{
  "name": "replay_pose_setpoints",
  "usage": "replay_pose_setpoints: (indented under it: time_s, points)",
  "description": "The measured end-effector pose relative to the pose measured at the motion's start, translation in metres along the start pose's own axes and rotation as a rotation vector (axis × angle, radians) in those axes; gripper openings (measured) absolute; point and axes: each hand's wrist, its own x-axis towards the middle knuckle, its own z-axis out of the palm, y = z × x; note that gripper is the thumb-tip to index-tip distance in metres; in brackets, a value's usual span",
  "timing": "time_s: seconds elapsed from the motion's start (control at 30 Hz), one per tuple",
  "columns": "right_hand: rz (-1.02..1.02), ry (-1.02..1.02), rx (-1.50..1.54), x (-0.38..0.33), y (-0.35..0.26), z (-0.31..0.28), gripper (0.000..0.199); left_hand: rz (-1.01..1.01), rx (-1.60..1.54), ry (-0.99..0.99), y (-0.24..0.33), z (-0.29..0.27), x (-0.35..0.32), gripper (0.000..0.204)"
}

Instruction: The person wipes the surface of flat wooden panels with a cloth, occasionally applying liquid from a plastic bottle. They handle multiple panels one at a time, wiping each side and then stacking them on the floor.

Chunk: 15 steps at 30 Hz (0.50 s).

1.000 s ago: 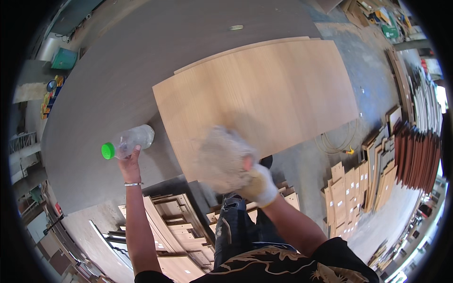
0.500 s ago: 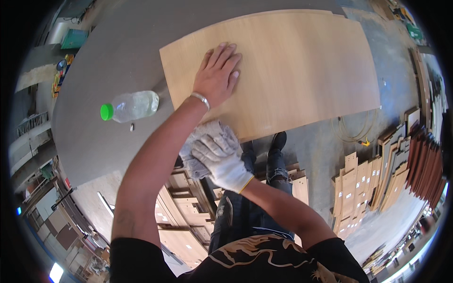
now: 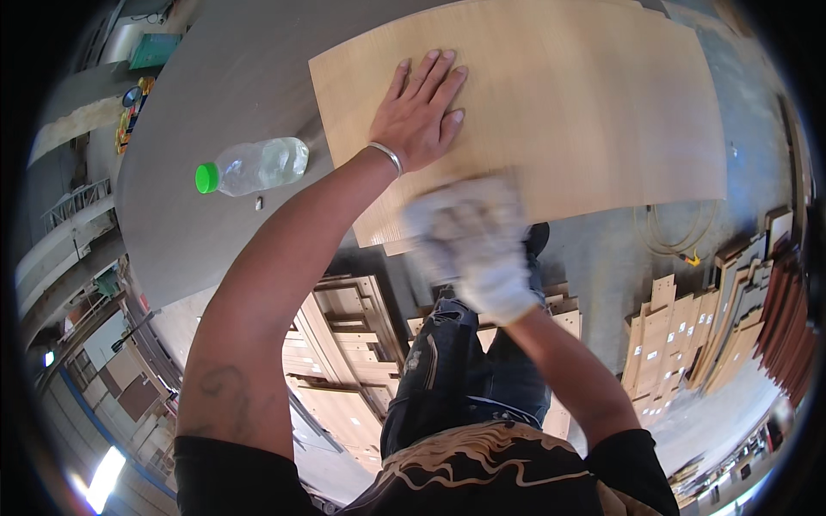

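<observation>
A light wood-grain panel lies on the grey tabletop, its near edge reaching out toward my body. My bare left hand, with a bracelet at the wrist, rests flat on the panel's left part, fingers spread. In a white knit glove, my right hand presses a greyish cloth against the panel's near edge. Motion smears the glove and cloth, so the separate fingers are hard to make out. To the left of the panel, a clear plastic bottle with a green cap lies on its side.
Beside the bottle is a small dark object. Cut boards are stacked below the table by my legs. More boards stand at the right, near a yellowish hose on the floor.
My right hand has moved right and slightly forward with the cloth, from the panel's near-left corner along its near edge. My left hand stays flat on the panel. The whole view has shifted slightly.
</observation>
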Motion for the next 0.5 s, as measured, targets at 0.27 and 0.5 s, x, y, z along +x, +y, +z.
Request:
replay_pose_setpoints:
  time_s: [0.27, 0.5]
  points:
    - [0.05, -0.064, 0.085, -0.028, -0.003, 0.048, 0.051, 0.017, -0.058, 0.016, 0.013, 0.006, 0.019, 0.064]
    - [0.239, 0.058, -0.334, -0.05, 0.122, -0.09, 0.054, 0.019, 0.024, -0.077, -0.001, -0.005, 0.002, 0.067]
